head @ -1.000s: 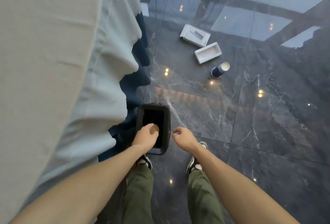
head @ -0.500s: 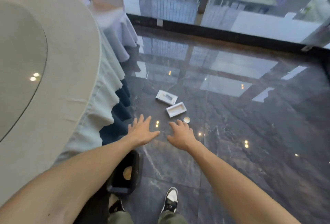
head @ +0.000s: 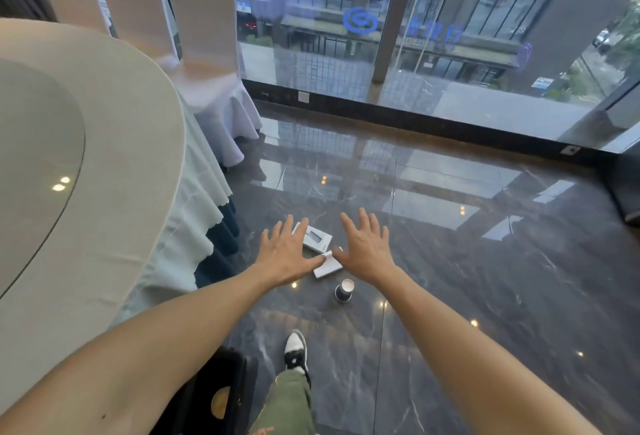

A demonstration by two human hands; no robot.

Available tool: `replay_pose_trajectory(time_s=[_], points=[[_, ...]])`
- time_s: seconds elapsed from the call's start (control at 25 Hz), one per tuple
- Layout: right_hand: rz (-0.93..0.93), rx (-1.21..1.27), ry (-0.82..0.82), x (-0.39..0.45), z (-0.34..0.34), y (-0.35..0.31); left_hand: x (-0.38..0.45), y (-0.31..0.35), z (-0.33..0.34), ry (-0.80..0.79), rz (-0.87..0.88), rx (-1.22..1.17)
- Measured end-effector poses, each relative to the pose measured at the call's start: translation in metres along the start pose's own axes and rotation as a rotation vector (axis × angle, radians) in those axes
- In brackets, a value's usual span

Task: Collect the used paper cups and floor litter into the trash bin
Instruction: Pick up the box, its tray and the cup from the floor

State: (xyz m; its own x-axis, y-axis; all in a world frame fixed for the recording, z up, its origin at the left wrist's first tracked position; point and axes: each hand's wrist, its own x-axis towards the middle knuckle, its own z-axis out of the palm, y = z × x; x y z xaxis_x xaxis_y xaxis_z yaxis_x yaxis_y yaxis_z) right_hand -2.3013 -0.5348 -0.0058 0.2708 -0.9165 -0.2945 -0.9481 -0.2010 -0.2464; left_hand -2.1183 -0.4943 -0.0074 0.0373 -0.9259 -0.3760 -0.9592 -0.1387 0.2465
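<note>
Head view, looking forward and down across a dark polished stone floor. Both arms reach forward, palms down. The left hand and right hand are held side by side near the centre, apart from one another, fingers spread and gripping nothing.

Floor litter lies beyond and beneath the hands. A white box lid with a grey window lies flat, partly hidden behind the left hand's fingers. A white box tray lies just beside it toward 5 o'clock, seen in the gap between the two thumbs and partly hidden by them. A dark paper cup with a pale inside lies on the floor at 5 o'clock from the tray, below the right wrist and clear of both hands.

The black trash bin stands at the lower edge, at 7 o'clock from the cup, largely hidden by the left forearm; something tan shows inside it. A black-and-white shoe and an olive trouser leg stand just right of the bin.

At 9 o'clock, a round table with a pale cloth fills the left side. Three white-covered chairs stand at 11 o'clock. A glass wall runs across 12 o'clock.
</note>
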Motion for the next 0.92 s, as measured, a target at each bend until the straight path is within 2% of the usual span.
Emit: replay_pose_trajectory(time_s=[0.24, 0.56, 0.72, 0.92], points=[[0.047, -0.018, -0.005, 0.09, -0.009, 0.03, 0.11, -0.005, -0.005, 0.026, 0.02, 0.098], [0.153, -0.02, -0.168, 0.211, -0.009, 0.075, 0.237, -0.01, -0.004, -0.162, -0.009, 0.096], [0.147, 0.001, -0.238, 0.251, 0.009, 0.09, 0.269, -0.015, 0.013, -0.231, -0.068, 0.078], [0.105, -0.002, -0.333, 0.306, 0.074, 0.126, 0.306, -0.019, 0.08, -0.311, -0.161, 0.02]])
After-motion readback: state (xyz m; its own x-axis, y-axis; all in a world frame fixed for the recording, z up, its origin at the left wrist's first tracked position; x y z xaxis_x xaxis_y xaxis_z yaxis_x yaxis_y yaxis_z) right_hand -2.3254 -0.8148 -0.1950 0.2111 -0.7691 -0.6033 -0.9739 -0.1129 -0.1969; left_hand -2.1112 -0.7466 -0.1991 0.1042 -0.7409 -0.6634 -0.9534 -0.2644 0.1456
